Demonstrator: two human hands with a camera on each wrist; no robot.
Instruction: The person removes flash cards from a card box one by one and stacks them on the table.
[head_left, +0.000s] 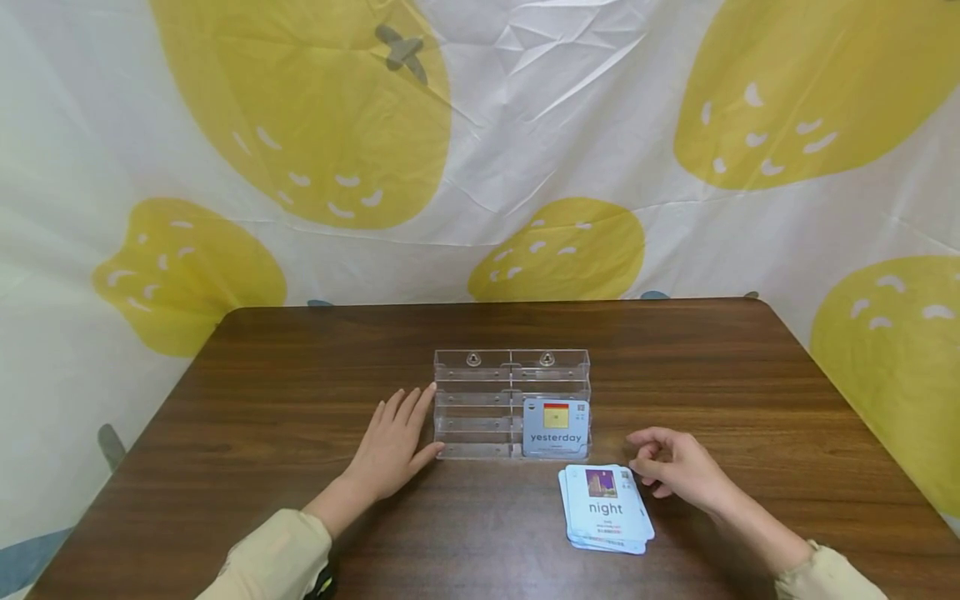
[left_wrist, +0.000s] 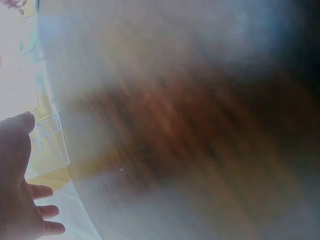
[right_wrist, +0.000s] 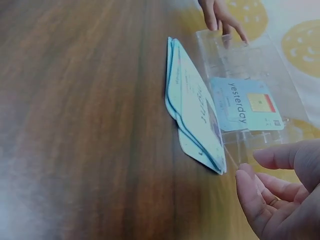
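Note:
A clear plastic card rack (head_left: 474, 412) with two columns of pockets stands on the table. In its lower right pocket sits a card reading "yesterday" (head_left: 556, 429). My left hand (head_left: 393, 437) rests along the rack's left side, fingers straight, thumb at the lower corner. A stack of cards (head_left: 606, 508) lies in front of the rack to the right, the top one reading "night" with a small picture. Just right of this stack is my right hand (head_left: 678, 467), its fingers loosely bent and nothing held; the right wrist view shows the fingers apart from the cards (right_wrist: 192, 100).
The brown wooden table (head_left: 300, 375) reaches back to a white cloth (head_left: 480, 150) printed with yellow fruit, hanging behind it. Beige sleeves cover both forearms.

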